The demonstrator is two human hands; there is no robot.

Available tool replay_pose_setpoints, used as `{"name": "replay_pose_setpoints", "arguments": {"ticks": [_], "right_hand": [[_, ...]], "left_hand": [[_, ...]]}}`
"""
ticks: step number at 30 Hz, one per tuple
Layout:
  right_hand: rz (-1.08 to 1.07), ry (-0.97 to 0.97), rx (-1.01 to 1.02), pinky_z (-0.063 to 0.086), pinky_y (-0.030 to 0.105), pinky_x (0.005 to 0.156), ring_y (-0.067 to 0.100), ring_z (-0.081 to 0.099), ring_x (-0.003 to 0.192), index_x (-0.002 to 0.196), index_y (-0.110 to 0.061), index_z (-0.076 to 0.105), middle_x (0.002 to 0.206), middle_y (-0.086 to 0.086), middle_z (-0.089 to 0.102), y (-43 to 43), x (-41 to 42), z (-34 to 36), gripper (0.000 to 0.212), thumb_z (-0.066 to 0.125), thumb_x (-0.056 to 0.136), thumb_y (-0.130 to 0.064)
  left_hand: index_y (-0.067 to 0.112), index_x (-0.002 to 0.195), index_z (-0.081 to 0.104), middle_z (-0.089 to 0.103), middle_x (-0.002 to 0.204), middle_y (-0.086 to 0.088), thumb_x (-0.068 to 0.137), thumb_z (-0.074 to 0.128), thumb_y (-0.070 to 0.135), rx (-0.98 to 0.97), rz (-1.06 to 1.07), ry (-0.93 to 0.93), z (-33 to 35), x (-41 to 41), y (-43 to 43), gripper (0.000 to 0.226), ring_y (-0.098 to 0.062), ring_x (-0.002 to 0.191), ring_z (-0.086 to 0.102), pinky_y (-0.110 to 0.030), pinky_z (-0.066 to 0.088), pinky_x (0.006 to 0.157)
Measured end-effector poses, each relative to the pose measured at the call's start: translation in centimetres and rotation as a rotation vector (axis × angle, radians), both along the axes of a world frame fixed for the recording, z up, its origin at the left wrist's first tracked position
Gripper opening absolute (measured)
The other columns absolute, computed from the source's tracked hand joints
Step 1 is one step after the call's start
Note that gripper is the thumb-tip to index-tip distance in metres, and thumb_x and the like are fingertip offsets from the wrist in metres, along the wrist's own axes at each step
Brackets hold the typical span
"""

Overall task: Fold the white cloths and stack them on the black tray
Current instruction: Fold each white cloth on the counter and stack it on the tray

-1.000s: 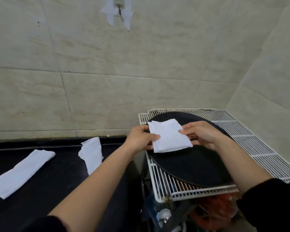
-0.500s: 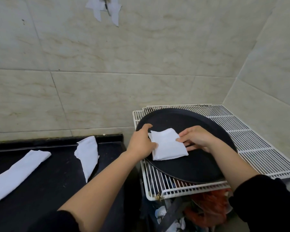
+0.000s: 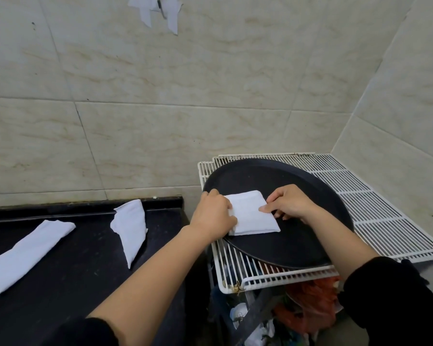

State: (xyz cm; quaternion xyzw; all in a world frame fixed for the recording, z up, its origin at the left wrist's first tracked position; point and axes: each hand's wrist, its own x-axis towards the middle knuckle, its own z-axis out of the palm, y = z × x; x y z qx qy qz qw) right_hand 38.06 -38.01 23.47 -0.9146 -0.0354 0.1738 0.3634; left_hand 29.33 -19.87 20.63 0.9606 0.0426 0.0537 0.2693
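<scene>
A small folded white cloth (image 3: 253, 214) lies on the left part of the round black tray (image 3: 298, 236). My left hand (image 3: 211, 216) grips the cloth's left edge with curled fingers. At the cloth's right edge, my right hand (image 3: 289, 204) has its fingers bent and an index fingertip pressing on the cloth. Two more white cloths lie on the black counter: a long folded one (image 3: 23, 253) at the far left and a narrower one (image 3: 131, 228) nearer the tray.
The tray rests on a white wire rack (image 3: 375, 216) in the wall corner. The black counter (image 3: 80, 265) lies to the left, and bags and clutter (image 3: 308, 303) sit below the rack. Tiled walls stand behind and to the right.
Both hands have lowered the folded cloth from just above the tray onto the tray's surface. The camera view shifted slightly right and down.
</scene>
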Motion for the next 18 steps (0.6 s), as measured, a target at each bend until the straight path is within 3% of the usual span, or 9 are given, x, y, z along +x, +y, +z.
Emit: {"name": "replay_pose_setpoints", "arguments": {"ticks": [3,5,10,14,18], "right_hand": [[0.032,-0.119,-0.088,0.050,0.027,0.053,0.017,0.065,0.066,0.086,-0.008,0.067,0.082,0.007,0.071,1.2,0.1,2.0,0.022,0.083,0.073,-0.017],[0.063,-0.238,-0.075,0.054,0.031,0.059,0.020,0.067,0.070,0.084,-0.012,0.066,0.079,0.006,0.071,3.0,0.3,3.6,0.020,0.082,0.074,-0.018],[0.201,-0.349,0.032,0.055,0.039,0.075,0.024,0.067,0.074,0.078,-0.015,0.065,0.069,0.002,0.065,10.4,-0.6,5.6,0.014,0.078,0.075,-0.014],[0.294,-0.297,0.059,0.051,0.033,0.071,0.018,0.062,0.067,0.066,-0.019,0.061,0.062,-0.003,0.061,18.2,-2.7,3.9,0.019,0.076,0.076,-0.014],[0.346,-0.175,0.010,0.047,0.030,0.062,0.019,0.056,0.060,0.076,0.000,0.068,0.065,0.014,0.062,25.6,-5.1,-1.1,0.010,0.069,0.078,-0.009]], "left_hand": [[0.018,0.123,0.063,0.048,0.120,-0.001,0.086,0.063,0.031,-0.009,-0.017,-0.044,0.3,-0.6,0.4,0.040,-0.021,0.120,0.032,-0.030,0.038,0.100],[0.022,0.119,0.065,0.048,0.111,0.005,0.087,0.060,0.030,-0.103,0.022,-0.164,0.7,-0.8,1.6,0.033,-0.015,0.114,0.031,-0.023,0.034,0.095],[0.021,0.108,0.068,0.048,0.105,0.003,0.085,0.062,0.020,-0.279,0.284,-0.366,1.2,-1.9,7.1,0.024,-0.016,0.113,0.035,-0.013,0.023,0.085],[0.020,0.100,0.070,0.062,0.110,-0.001,0.084,0.059,0.022,-0.334,0.479,-0.289,-1.9,-3.7,14.4,0.020,-0.022,0.115,0.046,-0.025,0.036,0.090],[0.020,0.099,0.070,0.065,0.106,-0.007,0.082,0.058,0.026,-0.314,0.629,-0.024,-8.0,-8.1,21.6,0.021,-0.029,0.106,0.056,-0.034,0.047,0.079]]}}
